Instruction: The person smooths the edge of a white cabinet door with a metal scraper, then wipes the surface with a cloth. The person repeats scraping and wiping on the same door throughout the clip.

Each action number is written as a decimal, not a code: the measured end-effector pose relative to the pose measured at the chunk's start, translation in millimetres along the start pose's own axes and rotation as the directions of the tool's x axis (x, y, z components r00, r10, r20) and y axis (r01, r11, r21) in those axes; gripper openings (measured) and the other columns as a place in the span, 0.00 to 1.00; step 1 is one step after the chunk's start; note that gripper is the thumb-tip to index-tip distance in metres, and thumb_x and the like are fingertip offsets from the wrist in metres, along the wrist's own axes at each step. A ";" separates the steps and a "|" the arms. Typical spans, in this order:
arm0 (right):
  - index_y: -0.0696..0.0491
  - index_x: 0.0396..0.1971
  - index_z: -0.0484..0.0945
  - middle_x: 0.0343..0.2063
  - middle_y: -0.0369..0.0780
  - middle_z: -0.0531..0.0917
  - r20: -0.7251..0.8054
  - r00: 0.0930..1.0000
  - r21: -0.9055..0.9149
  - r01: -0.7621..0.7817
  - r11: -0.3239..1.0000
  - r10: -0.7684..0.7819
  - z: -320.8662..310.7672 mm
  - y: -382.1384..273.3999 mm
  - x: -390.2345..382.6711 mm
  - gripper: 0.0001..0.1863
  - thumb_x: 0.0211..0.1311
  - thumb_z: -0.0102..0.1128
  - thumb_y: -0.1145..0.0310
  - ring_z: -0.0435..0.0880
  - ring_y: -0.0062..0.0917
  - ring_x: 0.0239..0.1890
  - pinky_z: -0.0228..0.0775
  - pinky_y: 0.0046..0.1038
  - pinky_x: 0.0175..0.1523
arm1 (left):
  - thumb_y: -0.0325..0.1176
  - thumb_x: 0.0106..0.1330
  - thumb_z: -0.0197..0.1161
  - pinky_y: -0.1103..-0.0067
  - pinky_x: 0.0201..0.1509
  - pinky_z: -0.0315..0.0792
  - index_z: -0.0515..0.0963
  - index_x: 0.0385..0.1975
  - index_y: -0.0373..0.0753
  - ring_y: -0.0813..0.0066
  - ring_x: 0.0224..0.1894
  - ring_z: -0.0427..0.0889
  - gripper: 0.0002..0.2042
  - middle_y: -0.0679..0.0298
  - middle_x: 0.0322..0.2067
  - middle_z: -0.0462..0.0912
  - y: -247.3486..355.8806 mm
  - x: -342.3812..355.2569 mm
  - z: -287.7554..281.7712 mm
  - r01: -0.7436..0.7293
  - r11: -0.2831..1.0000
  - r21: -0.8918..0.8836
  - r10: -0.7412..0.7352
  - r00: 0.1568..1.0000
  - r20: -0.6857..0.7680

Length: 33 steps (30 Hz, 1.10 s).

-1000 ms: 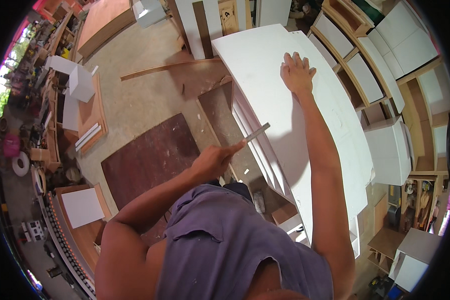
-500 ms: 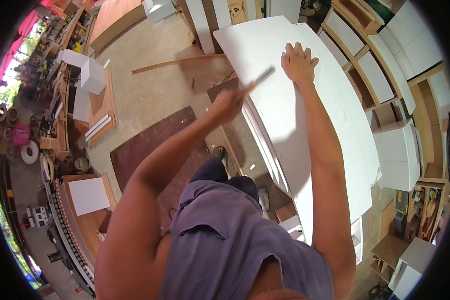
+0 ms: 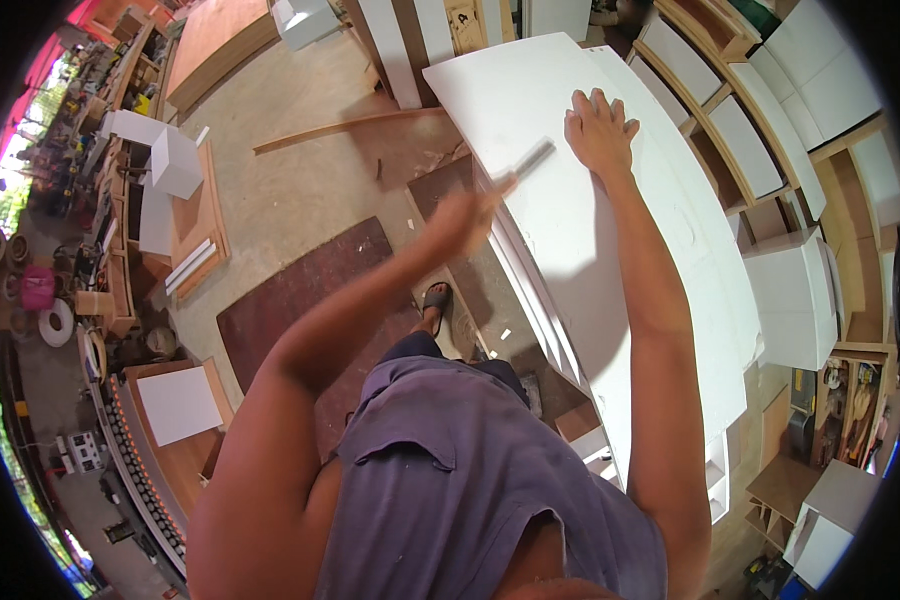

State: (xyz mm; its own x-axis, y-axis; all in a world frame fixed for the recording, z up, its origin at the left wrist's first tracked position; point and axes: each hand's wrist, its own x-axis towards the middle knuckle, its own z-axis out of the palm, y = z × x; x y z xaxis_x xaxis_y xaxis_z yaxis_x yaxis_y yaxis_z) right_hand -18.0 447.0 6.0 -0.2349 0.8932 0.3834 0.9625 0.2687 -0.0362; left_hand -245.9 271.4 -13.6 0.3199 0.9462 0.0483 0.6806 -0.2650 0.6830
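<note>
My left hand [image 3: 467, 222], blurred by motion, is closed around one end of a flat grey file [image 3: 535, 155]. The file lies across the left edge of a large white panel [image 3: 515, 90], its bar pointing up and to the right. Flat on the panel's upper part rests my right hand [image 3: 602, 135], fingers spread and holding nothing. Its forearm stretches over the panel and shades part of it. Under the panel's left edge, more white boards [image 3: 530, 290] show.
A dark red board [image 3: 300, 300] lies on the floor at left, beside my foot. A thin wooden strip [image 3: 340, 130] lies farther off. White-fronted wooden cabinets [image 3: 750, 150] stand close at right. White boxes [image 3: 177, 165] sit on the left.
My left hand has shifted slightly along the panel edge with the file, whose tip is a little farther right and lower. My right hand stays in place on the panel.
</note>
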 end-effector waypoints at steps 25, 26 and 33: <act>0.43 0.58 0.75 0.62 0.39 0.70 0.169 0.974 0.147 -0.178 0.973 0.152 9.5 -1.8 51.8 0.24 0.62 0.49 0.53 0.63 0.45 0.66 0.50 0.65 0.64 | 0.22 0.68 0.49 0.65 0.30 0.78 0.63 0.70 0.61 0.63 0.26 0.84 0.31 0.51 0.28 0.83 10.3 -57.6 19.3 0.147 0.980 0.136 -0.177 0.952 0.249; 0.43 0.58 0.74 0.62 0.40 0.69 0.122 0.985 0.150 -0.139 0.979 0.121 7.4 -12.8 51.8 0.25 0.63 0.48 0.53 0.62 0.46 0.67 0.49 0.67 0.64 | 0.23 0.69 0.49 0.67 0.27 0.76 0.63 0.71 0.60 0.66 0.23 0.82 0.31 0.53 0.23 0.80 -15.2 -11.3 0.1 0.205 0.969 0.137 -0.224 0.964 0.140; 0.45 0.64 0.67 0.67 0.42 0.64 0.065 0.989 -0.043 -0.127 0.991 0.130 25.8 -19.2 57.6 0.26 0.68 0.41 0.53 0.57 0.51 0.68 0.46 0.72 0.62 | 0.22 0.64 0.51 0.61 0.32 0.74 0.66 0.69 0.51 0.47 0.24 0.78 0.30 0.44 0.25 0.78 -2.1 -77.4 -10.6 -0.094 0.995 -0.026 0.092 0.994 -0.066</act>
State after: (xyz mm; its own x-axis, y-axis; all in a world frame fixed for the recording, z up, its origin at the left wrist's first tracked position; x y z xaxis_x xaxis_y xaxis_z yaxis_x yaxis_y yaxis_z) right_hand -53.4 502.5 4.9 -0.1164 0.9421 0.3144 0.9895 0.1371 -0.0447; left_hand -279.0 200.7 -11.0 0.3365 0.9282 0.1590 0.6304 -0.3475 0.6941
